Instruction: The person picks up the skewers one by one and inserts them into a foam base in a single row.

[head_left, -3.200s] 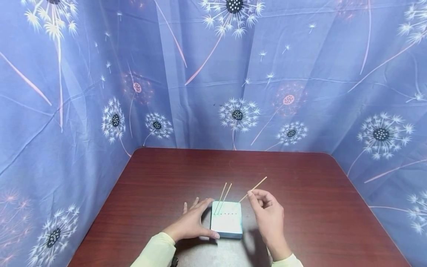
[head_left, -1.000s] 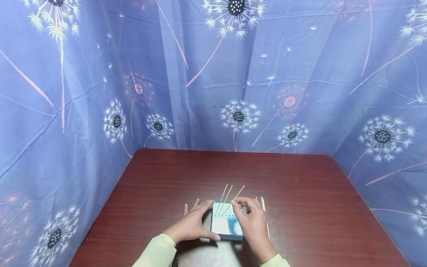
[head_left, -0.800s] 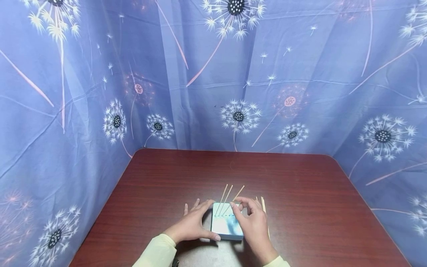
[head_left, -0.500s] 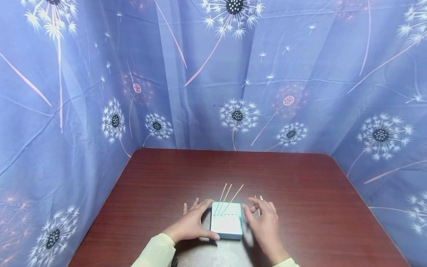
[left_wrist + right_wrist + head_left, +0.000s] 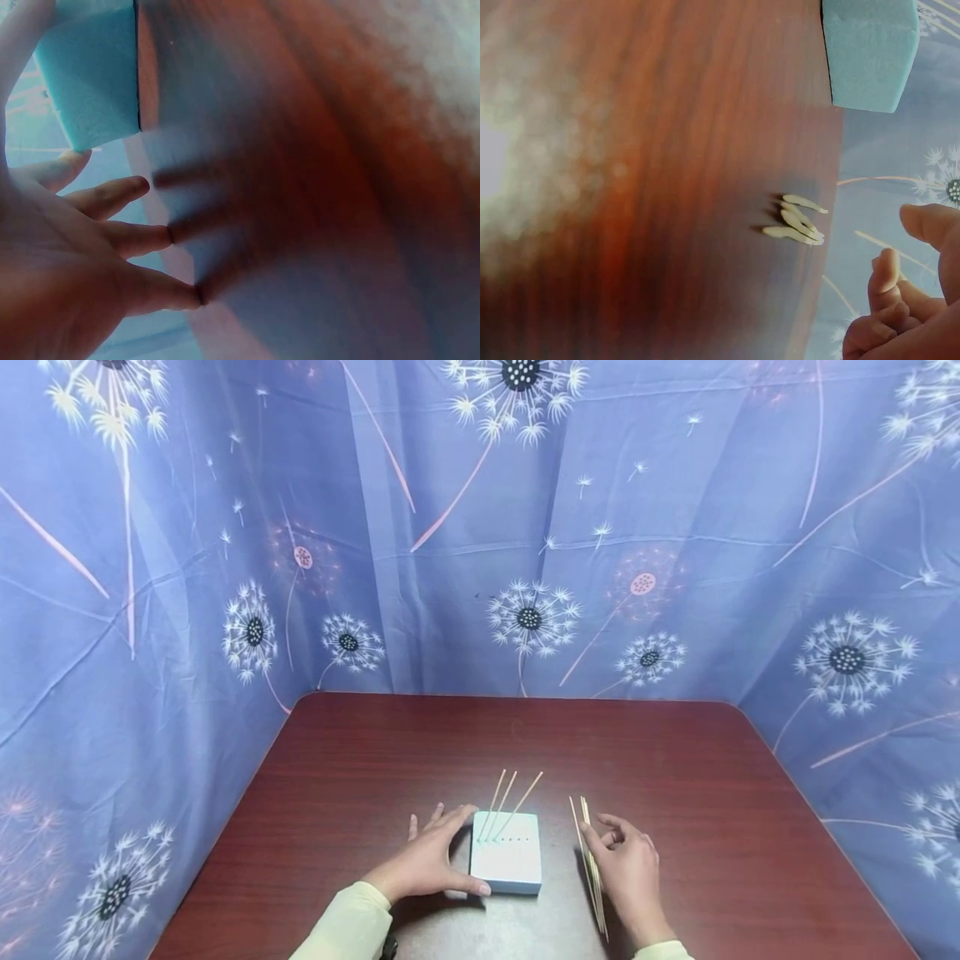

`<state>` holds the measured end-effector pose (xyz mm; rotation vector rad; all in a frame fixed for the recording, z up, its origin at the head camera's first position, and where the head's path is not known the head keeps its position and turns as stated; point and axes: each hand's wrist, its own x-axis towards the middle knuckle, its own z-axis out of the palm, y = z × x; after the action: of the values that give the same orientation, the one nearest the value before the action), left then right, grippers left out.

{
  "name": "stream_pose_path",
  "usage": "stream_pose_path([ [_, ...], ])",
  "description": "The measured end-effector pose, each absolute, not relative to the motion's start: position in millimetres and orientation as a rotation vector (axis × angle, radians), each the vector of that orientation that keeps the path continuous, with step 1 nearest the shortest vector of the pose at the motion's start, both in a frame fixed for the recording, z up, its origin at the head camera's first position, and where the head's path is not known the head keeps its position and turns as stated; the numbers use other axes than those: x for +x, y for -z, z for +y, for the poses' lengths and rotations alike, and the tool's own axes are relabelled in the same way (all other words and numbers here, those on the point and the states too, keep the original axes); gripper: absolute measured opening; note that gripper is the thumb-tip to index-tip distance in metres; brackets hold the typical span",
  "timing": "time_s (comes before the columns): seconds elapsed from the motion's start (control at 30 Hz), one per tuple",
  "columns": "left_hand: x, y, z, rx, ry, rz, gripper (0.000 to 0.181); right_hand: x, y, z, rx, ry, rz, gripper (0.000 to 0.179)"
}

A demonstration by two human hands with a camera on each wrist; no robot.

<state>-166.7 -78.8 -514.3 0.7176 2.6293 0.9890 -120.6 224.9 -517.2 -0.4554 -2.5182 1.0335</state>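
A pale blue foam-like block (image 5: 506,865) with a row of small holes lies on the table. Three thin wooden sticks (image 5: 519,805) stand tilted in its leftmost holes. My left hand (image 5: 429,863) grips the block's left side, thumb at the near corner and index finger at the far one; the other fingers spread out in the left wrist view. Right of the block, several loose sticks (image 5: 592,878) lie together on the table. My right hand (image 5: 628,865) is just beside them, thumb and index finger apart and nothing between them; its other fingers are bent in the right wrist view.
The dark red-brown wooden table (image 5: 360,752) has rounded far corners. Blue curtains (image 5: 450,627) with a dandelion print surround its back and sides.
My right hand brought a stick to the block, put it in the third hole and let go. It then moved right to the loose sticks. The left hand stayed at the block.
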Motion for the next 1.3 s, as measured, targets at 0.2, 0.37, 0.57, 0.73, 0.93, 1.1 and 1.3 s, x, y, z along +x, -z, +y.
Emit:
stream_pose_path([
  [0.2,-168,516,-79,0.719,-0.981,2.629,0.121,-121,519,230,-0.483,-1.026,-2.589,0.037],
  [0.37,-169,517,-79,0.723,-0.972,2.632,0.122,-121,521,232,-0.502,-1.008,-2.624,0.034],
  [0.57,-169,516,-78,0.722,-0.965,2.632,0.122,-121,523,233,-0.510,-1.001,-2.666,0.039],
  [0.73,-169,516,-78,0.717,-0.969,2.632,0.122,-121,526,233,-0.498,-1.016,-2.678,0.037],
  [0.93,-169,516,-79,0.711,-0.969,2.633,0.122,-121,529,234,-0.499,-1.024,-2.708,0.035],
  [1.1,-169,515,-79,0.710,-0.970,2.631,0.122,-119,529,235,-0.498,-1.016,-2.728,0.032],
  [1.3,-168,515,-79,0.713,-0.973,2.635,0.122,-118,528,236,-0.494,-1.026,-2.736,0.030],
])
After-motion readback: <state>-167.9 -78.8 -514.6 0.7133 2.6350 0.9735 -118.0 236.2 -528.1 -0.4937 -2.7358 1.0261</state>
